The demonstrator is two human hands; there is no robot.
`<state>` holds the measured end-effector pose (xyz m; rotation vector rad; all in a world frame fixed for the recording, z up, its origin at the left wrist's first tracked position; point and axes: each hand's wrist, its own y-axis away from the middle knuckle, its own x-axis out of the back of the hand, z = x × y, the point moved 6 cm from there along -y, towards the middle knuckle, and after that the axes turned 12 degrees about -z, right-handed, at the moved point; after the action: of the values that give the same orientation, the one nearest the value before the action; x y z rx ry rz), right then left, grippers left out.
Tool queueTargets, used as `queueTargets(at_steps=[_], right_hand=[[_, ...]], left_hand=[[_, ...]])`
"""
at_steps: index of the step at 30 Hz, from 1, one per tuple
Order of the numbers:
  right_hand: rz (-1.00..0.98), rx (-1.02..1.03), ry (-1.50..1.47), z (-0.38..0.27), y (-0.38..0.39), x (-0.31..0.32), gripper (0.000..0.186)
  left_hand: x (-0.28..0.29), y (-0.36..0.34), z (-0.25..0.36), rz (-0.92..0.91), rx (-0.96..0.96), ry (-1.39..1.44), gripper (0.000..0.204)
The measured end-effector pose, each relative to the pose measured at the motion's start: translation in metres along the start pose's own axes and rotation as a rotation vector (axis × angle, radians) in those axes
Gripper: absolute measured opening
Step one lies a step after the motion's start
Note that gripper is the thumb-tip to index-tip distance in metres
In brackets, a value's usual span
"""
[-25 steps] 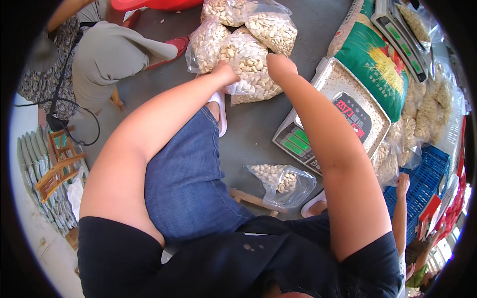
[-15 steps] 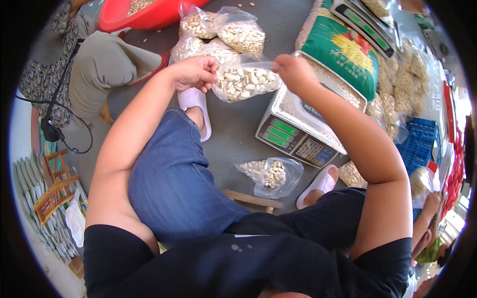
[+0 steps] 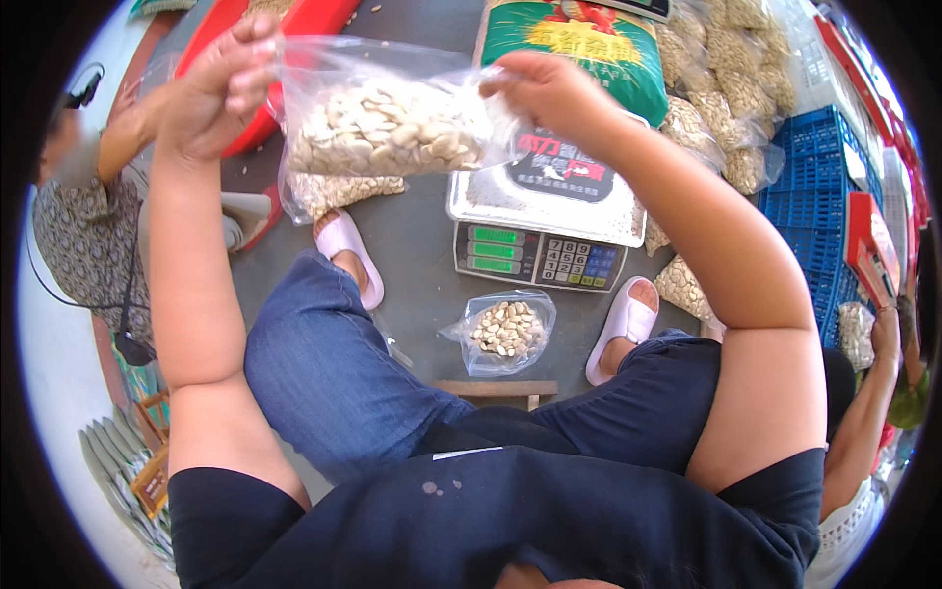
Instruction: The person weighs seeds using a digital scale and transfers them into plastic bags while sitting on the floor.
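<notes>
A clear plastic bag (image 3: 392,128) of pale, flat seeds or beans is stretched between my hands, above the floor and partly in front of the digital scale (image 3: 549,221). My left hand (image 3: 211,98) is closed at the bag's upper left corner, its fingers slightly blurred. The upper right corner is pinched in my right hand (image 3: 559,98). The scale's white plate shows past the bag, and its display is lit green. On the floor between my feet lies a smaller open plastic bag (image 3: 507,329) with more of the pale pieces.
Behind the scale lies a green printed sack (image 3: 579,54). Several filled bags (image 3: 726,93) and blue crates (image 3: 810,196) stand at the right. A red basin (image 3: 329,15) is at the far left, with another person (image 3: 88,226) beside it. A wooden stool (image 3: 496,389) shows below me.
Both hands have spread apart and lifted the bag, the left hand going up and leftward. The view has shifted, and the scale plate is more visible.
</notes>
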<state>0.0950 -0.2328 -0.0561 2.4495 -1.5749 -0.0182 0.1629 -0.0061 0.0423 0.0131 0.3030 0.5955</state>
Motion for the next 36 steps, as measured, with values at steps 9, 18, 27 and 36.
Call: queueTargets(at_steps=[9, 18, 27, 36], right_hand=[[-0.142, 0.092, -0.098, 0.079, -0.033, 0.007, 0.015], [0.198, 0.058, 0.156, 0.030, 0.029, 0.076, 0.022], [0.253, -0.078, 0.393, 0.026, 0.070, 0.123, 0.026], [0.240, -0.130, 0.456, 0.025, 0.079, 0.120, 0.024]], left_hand=[[0.025, -0.007, -0.088, 0.159, 0.228, -0.095, 0.018], [-0.029, -0.059, -0.065, -0.036, 0.086, 0.105, 0.016], [-0.051, -0.088, -0.091, -0.077, 0.175, 0.212, 0.018], [-0.058, -0.101, -0.096, -0.148, 0.200, 0.207, 0.023]])
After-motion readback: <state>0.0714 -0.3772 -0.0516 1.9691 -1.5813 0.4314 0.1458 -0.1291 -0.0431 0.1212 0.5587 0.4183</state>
